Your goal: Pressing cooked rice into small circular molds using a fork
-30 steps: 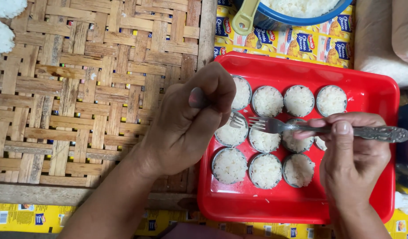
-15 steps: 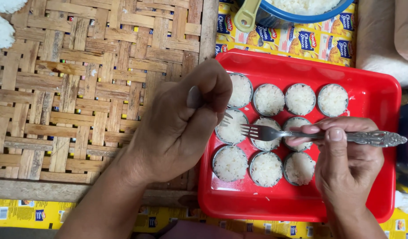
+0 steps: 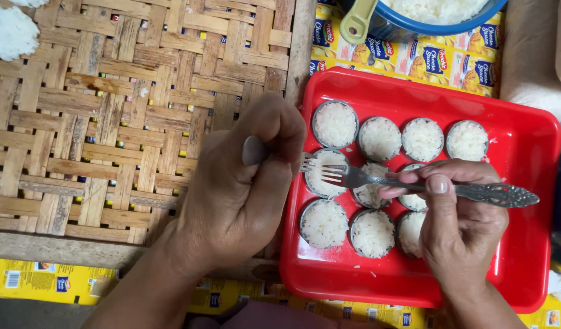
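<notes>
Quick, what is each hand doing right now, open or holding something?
Left hand: closed, fingertips pinched at the fork's tines; whether it grips anything cannot be told.
Right hand: closed on the fork handle, tines over a rice-filled cup.

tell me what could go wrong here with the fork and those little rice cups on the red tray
The fork in the right hand has its tines over a filled rice cup at the tray's left side; pressing unevenly could tip it or scatter grains. The cups sit packed close together, so a nudge may shove a neighbouring cup. The left hand crowds the red tray edge and may bump it.
</notes>
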